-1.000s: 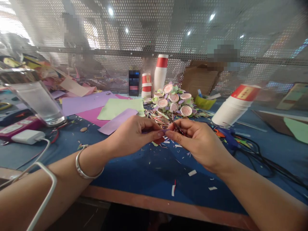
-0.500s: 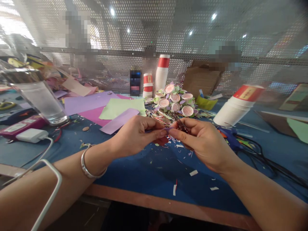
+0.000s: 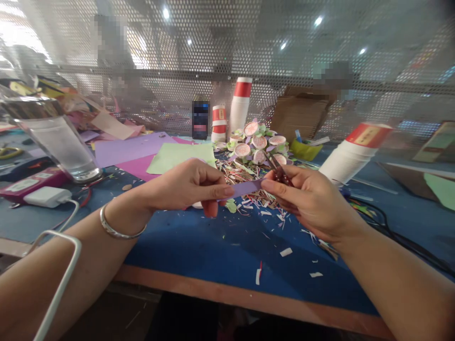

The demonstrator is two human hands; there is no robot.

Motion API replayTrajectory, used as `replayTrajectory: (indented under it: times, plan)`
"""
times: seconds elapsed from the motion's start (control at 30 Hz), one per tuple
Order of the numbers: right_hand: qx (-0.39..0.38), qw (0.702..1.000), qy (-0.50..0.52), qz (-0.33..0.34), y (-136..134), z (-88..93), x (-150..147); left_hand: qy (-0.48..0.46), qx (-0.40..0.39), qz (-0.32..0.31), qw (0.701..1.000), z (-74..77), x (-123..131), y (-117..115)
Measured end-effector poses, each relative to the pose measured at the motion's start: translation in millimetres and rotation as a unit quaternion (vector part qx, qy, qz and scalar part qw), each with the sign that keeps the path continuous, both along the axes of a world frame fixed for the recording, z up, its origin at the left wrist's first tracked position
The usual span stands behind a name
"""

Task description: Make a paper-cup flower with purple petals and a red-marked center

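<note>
A narrow purple paper strip (image 3: 247, 188) stretches between my two hands above the table. My left hand (image 3: 192, 187), with a silver bangle at the wrist, pinches its left end between thumb and bent fingers. At the other end, my right hand (image 3: 309, 199) pinches the strip with thumb and forefinger. The same hand also keeps a pair of small scissors (image 3: 274, 165), blades pointing up and away; their handles are partly hidden by the fingers. Behind the hands stands a cluster of paper flowers (image 3: 259, 142) with round printed centres, over a heap of shredded paper (image 3: 238, 175).
Green paper (image 3: 181, 156) and purple sheets (image 3: 131, 149) lie left of centre. A glass of water (image 3: 67, 147) and a white charger plug (image 3: 48, 196) stand farther left. Stacked paper cups (image 3: 350, 156) lean at right, near black cables (image 3: 394, 232). Paper scraps dot the blue tabletop (image 3: 213, 251).
My hands have moved apart, the left one going left, so more of the purple strip shows between them. The scissors in my right hand now point up more visibly.
</note>
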State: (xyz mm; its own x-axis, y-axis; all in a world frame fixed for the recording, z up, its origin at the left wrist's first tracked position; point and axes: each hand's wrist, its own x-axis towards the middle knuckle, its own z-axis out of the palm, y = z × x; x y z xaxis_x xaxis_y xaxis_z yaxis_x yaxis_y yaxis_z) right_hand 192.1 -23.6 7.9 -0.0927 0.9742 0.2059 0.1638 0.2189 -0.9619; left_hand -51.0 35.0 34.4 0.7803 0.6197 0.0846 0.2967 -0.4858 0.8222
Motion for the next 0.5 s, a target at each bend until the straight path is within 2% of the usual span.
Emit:
replayTrajectory:
  times: [0.13,0.3,0.5]
  plan:
    - [-0.01,1.0,0.006,0.014,1.1,-1.2,2.2,0.029,0.002,0.013,0.999,1.0,-5.3,4.6]
    - [-0.025,0.999,0.019,0.022,3.0,-3.7,5.3,0.066,-0.021,-0.012,0.998,0.3,-5.9,10.0]
    - [-0.032,0.999,0.034,0.019,7.4,-5.4,8.5,0.086,-0.033,0.024,0.995,-0.5,-9.5,15.2]
